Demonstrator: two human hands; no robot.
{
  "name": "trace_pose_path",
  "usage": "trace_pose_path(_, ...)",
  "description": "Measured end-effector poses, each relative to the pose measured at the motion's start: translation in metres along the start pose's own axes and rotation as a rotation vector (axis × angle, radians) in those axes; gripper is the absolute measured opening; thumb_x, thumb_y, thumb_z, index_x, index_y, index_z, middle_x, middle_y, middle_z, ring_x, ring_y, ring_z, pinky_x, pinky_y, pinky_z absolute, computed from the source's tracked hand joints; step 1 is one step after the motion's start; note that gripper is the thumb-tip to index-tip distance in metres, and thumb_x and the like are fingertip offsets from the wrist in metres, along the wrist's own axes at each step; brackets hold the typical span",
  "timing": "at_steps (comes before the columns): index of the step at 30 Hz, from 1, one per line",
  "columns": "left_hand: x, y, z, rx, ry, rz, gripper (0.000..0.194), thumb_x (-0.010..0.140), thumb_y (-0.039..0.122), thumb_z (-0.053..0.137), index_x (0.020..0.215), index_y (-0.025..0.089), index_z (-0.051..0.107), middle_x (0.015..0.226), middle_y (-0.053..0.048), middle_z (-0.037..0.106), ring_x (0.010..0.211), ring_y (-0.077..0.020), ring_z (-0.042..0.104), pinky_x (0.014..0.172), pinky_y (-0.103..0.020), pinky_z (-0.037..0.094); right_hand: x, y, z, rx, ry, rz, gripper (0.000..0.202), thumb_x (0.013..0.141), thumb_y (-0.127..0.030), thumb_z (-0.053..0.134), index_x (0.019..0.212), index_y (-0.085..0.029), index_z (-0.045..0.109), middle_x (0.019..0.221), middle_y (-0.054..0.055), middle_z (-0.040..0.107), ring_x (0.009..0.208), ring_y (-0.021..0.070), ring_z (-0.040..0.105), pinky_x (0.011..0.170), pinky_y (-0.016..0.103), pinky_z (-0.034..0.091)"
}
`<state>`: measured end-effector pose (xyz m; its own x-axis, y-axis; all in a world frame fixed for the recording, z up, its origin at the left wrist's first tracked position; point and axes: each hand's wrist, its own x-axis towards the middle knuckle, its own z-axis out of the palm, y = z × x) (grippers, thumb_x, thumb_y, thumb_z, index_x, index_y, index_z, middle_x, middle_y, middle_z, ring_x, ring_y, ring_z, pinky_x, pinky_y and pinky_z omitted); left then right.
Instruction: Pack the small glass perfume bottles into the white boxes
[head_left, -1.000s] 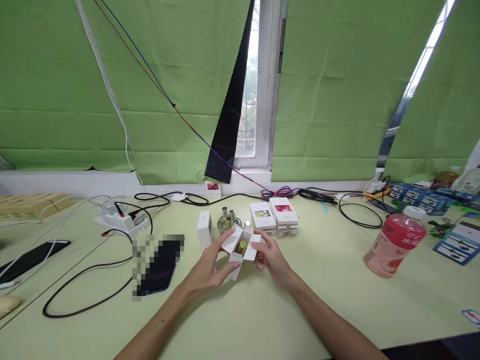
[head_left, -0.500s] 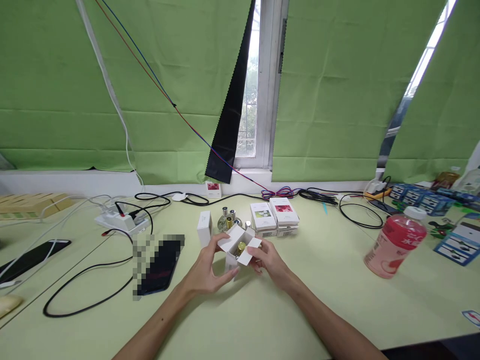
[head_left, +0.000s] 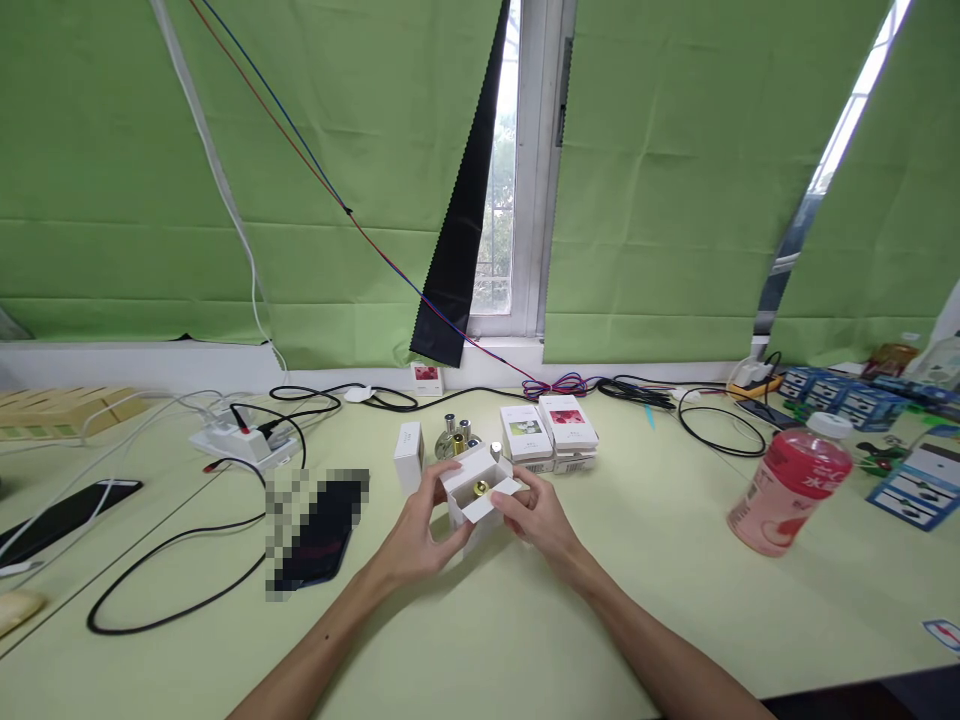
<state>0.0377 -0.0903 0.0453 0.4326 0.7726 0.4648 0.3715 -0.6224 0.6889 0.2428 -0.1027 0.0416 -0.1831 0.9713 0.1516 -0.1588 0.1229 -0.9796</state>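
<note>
A small white box [head_left: 474, 528] with its top flaps raised is between my hands at the middle of the table. Inside it shows the gold top of a bottle [head_left: 481, 488], whose body the box hides. My left hand [head_left: 420, 520] grips the box's left side, thumb at the near edge and fingers behind. On the right, my right hand [head_left: 541, 518] holds the other side, its thumb on the near flap. Just behind the box stand several bottles with silver and gold caps [head_left: 460, 436], partly covered by it. Another white box [head_left: 409, 455] stands upright to their left.
Stacked white boxes with flower pictures [head_left: 568, 424] lie behind my right hand. A pink drink bottle [head_left: 791, 490] stands at right, near blue packages [head_left: 844, 398]. Left are a dark phone [head_left: 322, 530], a power strip [head_left: 244, 440] and looping black cables [head_left: 180, 525].
The gold top sits lower inside the box. My left thumb has moved up along the box's near side, and my right hand has shifted slightly with the flap.
</note>
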Motion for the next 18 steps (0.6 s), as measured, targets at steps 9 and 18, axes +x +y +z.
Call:
trace_pose_path(9, 0.005, -0.009, 0.006, -0.079, 0.077, 0.005, 0.059, 0.092, 0.032, 0.063, 0.140, 0.028, 0.030, 0.137, -0.013, 0.061, 0.116, -0.0247, 0.066, 0.100, -0.046, 0.055, 0.000, 0.006, -0.002, -0.141, 0.168, -0.031, 0.052, 0.075, -0.052, 0.075, 0.110, -0.016, 0.060, 0.047, -0.011, 0.041, 0.046, 0.0081, 0.028, 0.047, 0.022, 0.022)
trace_pose_path(18, 0.004, -0.018, 0.009, -0.032, 0.126, 0.001, 0.052, 0.095, 0.036, 0.059, 0.137, 0.027, 0.029, 0.125, -0.012, 0.067, 0.108, -0.0228, 0.069, 0.098, -0.049, 0.056, 0.001, 0.006, -0.002, -0.174, 0.217, -0.044, 0.053, 0.075, -0.058, 0.075, 0.106, -0.017, 0.059, 0.047, -0.011, 0.043, 0.046, 0.0083, 0.029, 0.047, 0.021, 0.022)
